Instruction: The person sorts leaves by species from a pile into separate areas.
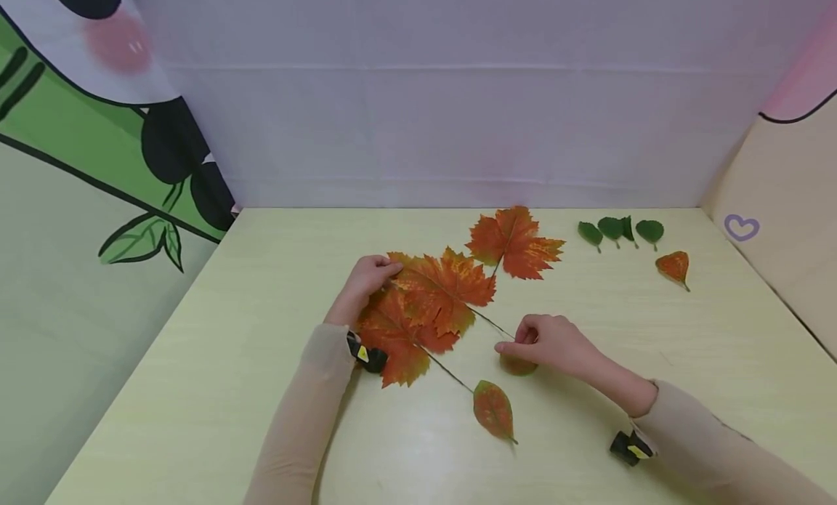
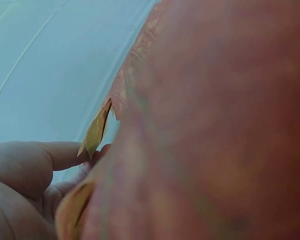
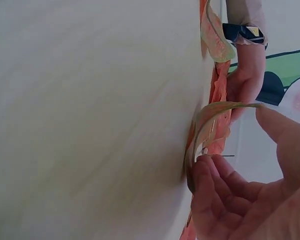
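My left hand (image 1: 368, 278) pinches the left edge of an orange artificial maple leaf (image 1: 445, 291) in the head view. Another maple leaf (image 1: 392, 330) lies partly beneath it, close to the left wrist. In the left wrist view, a blurred leaf (image 2: 205, 125) hides much of the fingers. To the right, my right hand (image 1: 556, 345) holds a small orange-green oval leaf (image 1: 519, 366) low over the table, near the upper maple leaf's stem end. The right wrist view shows this curved leaf (image 3: 202, 127) between thumb and fingers, with the thumb at its stem.
A third maple leaf (image 1: 515, 243) lies at the back. Another oval leaf (image 1: 493, 410) rests by the lower maple stem. Several small green leaves (image 1: 611, 227) and one orange leaf (image 1: 673, 267) lie back right on the pale table (image 1: 196, 389). Cloth walls (image 1: 431, 127) enclose the back and sides.
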Demonstrator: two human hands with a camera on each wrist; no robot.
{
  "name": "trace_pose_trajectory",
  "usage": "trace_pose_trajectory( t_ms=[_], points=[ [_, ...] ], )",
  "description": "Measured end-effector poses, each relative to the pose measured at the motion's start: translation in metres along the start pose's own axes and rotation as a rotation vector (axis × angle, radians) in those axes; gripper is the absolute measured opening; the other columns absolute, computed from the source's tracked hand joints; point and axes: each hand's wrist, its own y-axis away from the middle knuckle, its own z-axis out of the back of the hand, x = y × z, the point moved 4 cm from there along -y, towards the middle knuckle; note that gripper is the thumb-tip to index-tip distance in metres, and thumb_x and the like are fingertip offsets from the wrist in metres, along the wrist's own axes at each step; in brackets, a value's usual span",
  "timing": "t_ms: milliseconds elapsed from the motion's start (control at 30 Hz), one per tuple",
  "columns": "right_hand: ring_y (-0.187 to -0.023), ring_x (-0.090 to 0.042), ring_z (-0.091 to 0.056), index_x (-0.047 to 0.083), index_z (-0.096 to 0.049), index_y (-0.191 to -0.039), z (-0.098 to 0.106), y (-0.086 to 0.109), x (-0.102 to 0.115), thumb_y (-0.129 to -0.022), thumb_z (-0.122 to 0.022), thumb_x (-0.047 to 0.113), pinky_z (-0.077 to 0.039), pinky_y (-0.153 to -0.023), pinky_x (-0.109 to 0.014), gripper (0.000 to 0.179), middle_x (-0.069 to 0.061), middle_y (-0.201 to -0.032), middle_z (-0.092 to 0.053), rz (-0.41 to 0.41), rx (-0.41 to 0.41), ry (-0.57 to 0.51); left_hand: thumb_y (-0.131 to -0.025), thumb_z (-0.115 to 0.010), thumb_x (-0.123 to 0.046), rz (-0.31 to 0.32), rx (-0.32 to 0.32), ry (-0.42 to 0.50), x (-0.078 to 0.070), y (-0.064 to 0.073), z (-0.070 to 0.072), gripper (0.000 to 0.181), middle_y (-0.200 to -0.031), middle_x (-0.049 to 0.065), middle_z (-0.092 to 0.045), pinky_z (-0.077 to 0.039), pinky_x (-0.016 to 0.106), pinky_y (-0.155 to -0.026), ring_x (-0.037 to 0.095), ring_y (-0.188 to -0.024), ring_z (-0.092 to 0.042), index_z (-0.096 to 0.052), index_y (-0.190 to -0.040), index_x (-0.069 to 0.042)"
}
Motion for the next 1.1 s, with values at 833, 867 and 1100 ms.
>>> trace_pose_trajectory(
  t_ms=[833,867,1100],
  points=[
    [-0.057,-0.01,-0.046,0.013,-0.062,-0.074,0.014,0.008,0.001,-0.077,-0.065,0.011,-0.039,-0.056,-0.026,0.005,0.005,-0.064,-0.055,0.105,0.017,0.111,-0.09,-0.057,-0.026,-0.008,0.002,-0.01,0.0,-0.002,0.0,0.021,-0.082,0.003,-0.052,-0.04,0.028,-0.067,0.017,-0.071,-0.049,-0.056,-0.091,-0.004],
    [-0.057,-0.01,-0.047,0.012,-0.062,-0.075,0.017,0.008,-0.001,-0.078,-0.065,0.011,-0.039,-0.056,-0.026,0.004,0.005,-0.065,-0.056,0.104,0.009,0.109,-0.09,-0.057,-0.026,-0.008,0.002,-0.011,0.0,-0.002,0.0,0.021,-0.082,0.003,-0.052,-0.04,0.028,-0.067,0.017,-0.072,-0.049,-0.056,-0.091,-0.005],
    [-0.061,-0.011,-0.05,0.009,-0.064,-0.082,0.043,0.007,-0.019,-0.081,-0.065,0.014,-0.04,-0.057,-0.027,0.005,0.002,-0.07,-0.06,0.079,-0.079,0.099,-0.09,-0.057,-0.026,-0.006,-0.002,-0.015,0.0,-0.003,0.0,0.022,-0.082,0.003,-0.051,-0.04,0.028,-0.066,0.017,-0.071,-0.048,-0.057,-0.092,-0.004]
  ],
)
